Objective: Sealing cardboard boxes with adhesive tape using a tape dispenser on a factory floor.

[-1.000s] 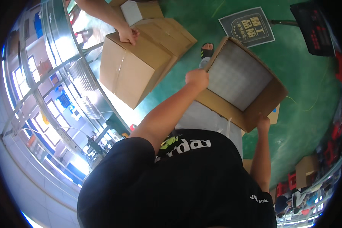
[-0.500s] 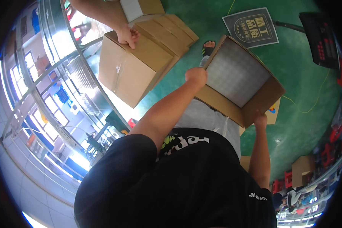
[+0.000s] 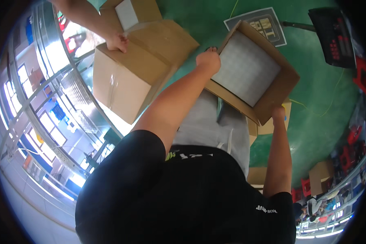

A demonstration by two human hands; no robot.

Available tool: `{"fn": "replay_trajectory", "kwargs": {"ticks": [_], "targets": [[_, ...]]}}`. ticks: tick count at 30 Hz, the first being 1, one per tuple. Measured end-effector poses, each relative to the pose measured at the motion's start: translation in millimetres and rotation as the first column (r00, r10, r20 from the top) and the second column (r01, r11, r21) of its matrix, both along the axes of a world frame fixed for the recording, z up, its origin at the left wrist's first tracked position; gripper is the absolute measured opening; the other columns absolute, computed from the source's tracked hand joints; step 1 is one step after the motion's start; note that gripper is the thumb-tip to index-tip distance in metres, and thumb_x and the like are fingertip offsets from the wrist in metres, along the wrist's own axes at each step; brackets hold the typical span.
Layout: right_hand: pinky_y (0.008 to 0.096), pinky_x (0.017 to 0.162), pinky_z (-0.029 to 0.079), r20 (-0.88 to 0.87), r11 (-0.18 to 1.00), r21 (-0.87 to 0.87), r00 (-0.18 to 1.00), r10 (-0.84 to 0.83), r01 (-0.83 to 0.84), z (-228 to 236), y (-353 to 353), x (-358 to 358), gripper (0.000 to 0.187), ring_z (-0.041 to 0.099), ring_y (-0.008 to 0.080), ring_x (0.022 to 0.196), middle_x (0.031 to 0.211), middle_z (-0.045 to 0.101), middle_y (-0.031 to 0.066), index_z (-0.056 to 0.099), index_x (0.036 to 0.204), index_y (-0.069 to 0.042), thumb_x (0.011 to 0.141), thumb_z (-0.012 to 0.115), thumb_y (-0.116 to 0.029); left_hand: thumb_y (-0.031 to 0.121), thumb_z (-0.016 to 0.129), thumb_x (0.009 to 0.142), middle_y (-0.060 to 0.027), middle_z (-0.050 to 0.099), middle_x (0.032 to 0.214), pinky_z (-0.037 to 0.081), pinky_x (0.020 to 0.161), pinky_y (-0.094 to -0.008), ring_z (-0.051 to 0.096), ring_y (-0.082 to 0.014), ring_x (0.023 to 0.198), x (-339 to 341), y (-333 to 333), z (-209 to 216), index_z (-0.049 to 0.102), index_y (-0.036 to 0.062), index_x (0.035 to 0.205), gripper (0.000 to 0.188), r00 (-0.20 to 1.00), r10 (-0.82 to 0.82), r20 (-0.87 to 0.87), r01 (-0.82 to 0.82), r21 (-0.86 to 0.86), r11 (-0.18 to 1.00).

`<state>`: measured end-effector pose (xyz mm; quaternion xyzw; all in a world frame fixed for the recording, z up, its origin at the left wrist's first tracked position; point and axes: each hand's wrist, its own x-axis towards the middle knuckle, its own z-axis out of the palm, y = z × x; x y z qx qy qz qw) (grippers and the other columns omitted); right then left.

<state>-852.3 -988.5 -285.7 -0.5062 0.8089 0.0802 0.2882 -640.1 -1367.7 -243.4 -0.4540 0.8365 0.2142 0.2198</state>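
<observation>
- Open cardboard box (image 3: pixel 279 86), mouth facing the wearer right of upper centre, looks light and fairly stiff; its wall edges seem the surest hold.
- Pale sheet (image 3: pixel 248 69) lies inside it.
- Left forearm (image 3: pixel 177 97) slants upward; right forearm (image 3: pixel 279 152) rises nearly straight.
- Left hand (image 3: pixel 208 62) clasps the box's left edge; right hand (image 3: pixel 278 113) grips near its bottom corner, fingers partly hidden.

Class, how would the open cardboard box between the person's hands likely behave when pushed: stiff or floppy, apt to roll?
The box is probably fairly stiff: its walls stand straight. Its flat sides make rolling unlikely. Its open rim may flex if squeezed.
</observation>
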Motion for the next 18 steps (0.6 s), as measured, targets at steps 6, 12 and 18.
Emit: {"fn": "replay_trajectory", "kwargs": {"ticks": [6,12,18], "targets": [[0.0450,0.051,0.048,-0.117,0.981,-0.073,0.975,-0.189,0.181,-44.7,14.8,-41.1,0.024,0.060,0.0307,0.056,0.064,0.061,0.0141,0.060,0.069,-0.004,0.085,0.048,-0.017,0.014,0.052,0.080,-0.0120,0.068,0.094,0.053,0.070,-0.0387,0.066,-0.0249,0.088,-118.0,-39.7,-0.3,0.070,0.0087,0.087,0.021,0.979,-0.119,0.166,0.068,0.283,0.957],[0.0434,0.054,0.046,-0.061,0.894,-0.214,0.908,-0.414,0.393,-121.1,-28.0,-45.8,0.016,0.060,0.0312,0.063,0.071,0.061,0.0178,0.063,0.072,-0.006,0.078,0.050,-0.012,0.025,0.046,0.084,-0.0136,0.066,0.100,0.052,0.076,-0.0415,0.064,-0.0305,0.093,-180.4,-88.3,-82.5,0.070,0.0098,0.092,0.029,0.966,-0.212,-0.151,0.126,-0.441,0.889],[0.0467,0.070,0.048,0.062,0.496,-0.127,0.505,-0.861,0.859,-119.9,-87.2,-53.6,0.036,0.060,0.0428,0.080,0.082,0.062,0.0247,0.064,0.080,0.001,0.082,0.052,-0.034,0.034,0.047,0.087,-0.0130,0.065,0.106,0.050,0.080,-0.0402,0.062,-0.0293,0.099,-235.6,-109.4,-94.3,0.068,0.0099,0.098,0.035,0.968,-0.221,0.122,0.222,0.006,0.975]]}}
